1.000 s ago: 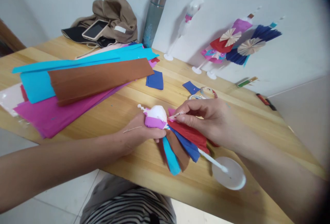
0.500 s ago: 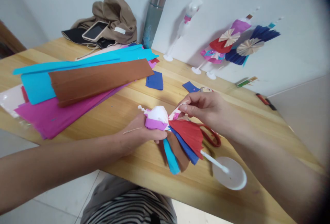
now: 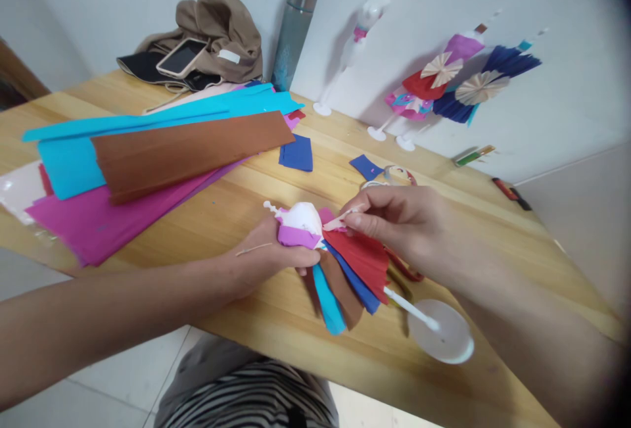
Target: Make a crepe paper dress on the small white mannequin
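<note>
My left hand (image 3: 271, 247) is wrapped round the white bodice of a miniature dress form (image 3: 303, 217), tilted on its side with a purple paper band on it. From its waist fan out red (image 3: 362, 254), blue, brown and light-blue paper pieces (image 3: 329, 306). A white rod runs out to the round clear base (image 3: 441, 331) at the right. My right hand (image 3: 389, 221), closed in a pinch, holds a pale paper strip (image 3: 340, 219) against the waist above the red piece. Some pink paper shows behind the strip.
Coloured paper sheets (image 3: 192, 158) lie at the left. A phone (image 3: 182, 58), brown cloth (image 3: 227, 20) and flask (image 3: 296, 33) stand behind. Dressed forms (image 3: 424, 86) line the wall. Blue paper scraps (image 3: 297, 153), scissors with red handles (image 3: 407, 267) and a utility knife (image 3: 510, 192) are nearby.
My right hand has shifted slightly down, bringing the pale strip to the waist at a flatter angle. My left hand keeps its hold on the dress form.
</note>
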The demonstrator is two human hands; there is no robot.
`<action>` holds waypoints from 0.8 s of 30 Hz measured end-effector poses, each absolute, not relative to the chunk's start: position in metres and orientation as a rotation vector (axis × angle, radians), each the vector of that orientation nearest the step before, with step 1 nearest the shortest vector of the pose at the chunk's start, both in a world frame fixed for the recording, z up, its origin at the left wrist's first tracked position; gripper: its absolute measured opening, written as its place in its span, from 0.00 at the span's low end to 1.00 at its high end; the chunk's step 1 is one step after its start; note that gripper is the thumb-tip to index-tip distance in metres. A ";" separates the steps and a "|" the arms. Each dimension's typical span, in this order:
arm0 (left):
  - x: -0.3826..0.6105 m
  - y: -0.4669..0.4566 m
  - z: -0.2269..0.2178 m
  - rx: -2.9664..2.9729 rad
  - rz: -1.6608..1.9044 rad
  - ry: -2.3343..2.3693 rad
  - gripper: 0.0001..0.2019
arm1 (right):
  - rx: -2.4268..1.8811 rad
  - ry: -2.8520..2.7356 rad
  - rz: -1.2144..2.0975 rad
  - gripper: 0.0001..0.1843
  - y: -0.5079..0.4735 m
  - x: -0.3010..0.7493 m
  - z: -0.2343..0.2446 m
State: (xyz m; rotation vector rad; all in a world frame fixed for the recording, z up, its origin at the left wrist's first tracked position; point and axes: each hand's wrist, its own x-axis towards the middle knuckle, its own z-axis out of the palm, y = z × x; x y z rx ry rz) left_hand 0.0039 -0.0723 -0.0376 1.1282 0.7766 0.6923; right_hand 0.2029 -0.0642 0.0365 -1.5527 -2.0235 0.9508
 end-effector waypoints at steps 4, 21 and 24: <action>0.002 -0.073 -0.034 1.128 0.693 0.760 0.03 | -1.520 -2.146 0.879 0.16 -0.078 0.195 0.042; 0.001 -0.075 -0.034 1.139 0.675 0.771 0.05 | -1.419 -2.193 0.869 0.13 -0.090 0.186 0.033; 0.002 -0.075 -0.038 1.115 0.696 0.769 0.05 | -1.370 -2.215 0.756 0.11 -0.093 0.184 0.027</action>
